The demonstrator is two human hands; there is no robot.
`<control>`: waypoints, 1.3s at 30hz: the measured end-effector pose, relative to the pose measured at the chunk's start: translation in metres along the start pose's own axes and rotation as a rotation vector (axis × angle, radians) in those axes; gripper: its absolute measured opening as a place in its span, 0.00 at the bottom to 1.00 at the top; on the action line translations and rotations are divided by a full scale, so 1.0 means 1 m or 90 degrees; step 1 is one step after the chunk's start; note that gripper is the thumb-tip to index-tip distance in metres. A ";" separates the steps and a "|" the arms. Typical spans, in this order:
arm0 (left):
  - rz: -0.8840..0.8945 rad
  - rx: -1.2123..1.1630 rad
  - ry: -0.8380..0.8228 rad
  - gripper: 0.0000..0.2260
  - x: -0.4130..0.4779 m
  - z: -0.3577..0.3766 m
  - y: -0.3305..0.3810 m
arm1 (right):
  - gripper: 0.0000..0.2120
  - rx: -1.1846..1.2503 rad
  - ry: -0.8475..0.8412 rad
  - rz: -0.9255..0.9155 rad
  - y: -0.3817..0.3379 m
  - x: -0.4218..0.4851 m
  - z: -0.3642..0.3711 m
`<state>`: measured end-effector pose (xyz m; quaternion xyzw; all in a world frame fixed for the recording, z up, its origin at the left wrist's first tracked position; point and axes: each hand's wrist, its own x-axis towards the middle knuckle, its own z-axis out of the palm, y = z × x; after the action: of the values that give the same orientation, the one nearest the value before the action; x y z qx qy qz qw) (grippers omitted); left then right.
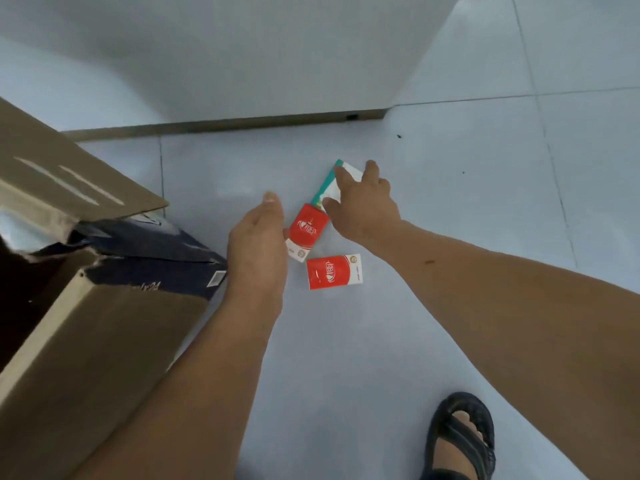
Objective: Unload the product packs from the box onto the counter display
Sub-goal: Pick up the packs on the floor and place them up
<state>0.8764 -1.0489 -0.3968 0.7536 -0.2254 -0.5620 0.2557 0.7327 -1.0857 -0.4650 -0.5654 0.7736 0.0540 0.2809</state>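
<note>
the three product packs lie on the tiled floor (pixel 467 209), just beside the open cardboard box (pixel 104 323), not on any counter display. the green pack (pixel 327 187) and the first red pack (pixel 308 230) lie end to end and touch; the second red pack (pixel 334 271) lies flat, slightly apart from them.

handling, as judged: small cartons, light and stiff-walled, with glossy faces that may slip. crushing force is unnecessary. take each pack across its narrow width, thumb on one long edge and fingers on the other.

right hand (pixel 363 206): thumb and spread fingers curl round the green pack from above, gripping its edges. whether the pack is off the floor cannot be determined.

left hand (pixel 256 244): flat, fingers straight and together, holding nothing, just beside the first red pack; contact is hidden.

obstructions: the box's raised flap (pixel 69 174) and torn dark lining (pixel 149 251) sit left of the packs. a white cabinet base with a brown plinth (pixel 225 124) stands behind them. a sandalled foot (pixel 460 441) stands well apart.
</note>
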 end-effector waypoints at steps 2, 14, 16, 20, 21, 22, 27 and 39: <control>0.014 -0.016 -0.001 0.14 0.018 0.006 -0.006 | 0.31 0.007 0.026 0.039 -0.009 0.023 0.020; 0.028 -0.027 -0.025 0.11 0.062 0.021 -0.014 | 0.36 -0.069 0.107 0.008 -0.006 0.072 0.053; 0.035 -0.027 -0.017 0.12 0.059 0.020 -0.014 | 0.45 -0.055 0.098 0.003 -0.002 0.068 0.048; 0.031 -0.024 -0.017 0.17 0.040 0.023 -0.002 | 0.46 -0.014 0.100 -0.042 -0.002 0.042 0.014; 0.021 -0.032 -0.023 0.17 0.029 0.023 0.003 | 0.45 -0.014 0.111 -0.061 -0.002 0.029 0.002; 0.011 -0.045 -0.028 0.17 0.016 0.022 0.011 | 0.44 -0.015 0.122 -0.083 -0.004 0.014 -0.012; 0.005 -0.040 -0.039 0.17 -0.081 -0.004 0.063 | 0.39 -0.065 0.146 -0.120 -0.024 -0.079 -0.101; 0.111 -0.131 -0.046 0.18 -0.367 -0.191 0.275 | 0.27 0.035 0.146 -0.188 -0.167 -0.350 -0.401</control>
<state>0.9478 -1.0050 0.0927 0.6802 -0.2405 -0.5845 0.3713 0.8053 -1.0107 0.0832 -0.6672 0.7106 -0.0737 0.2108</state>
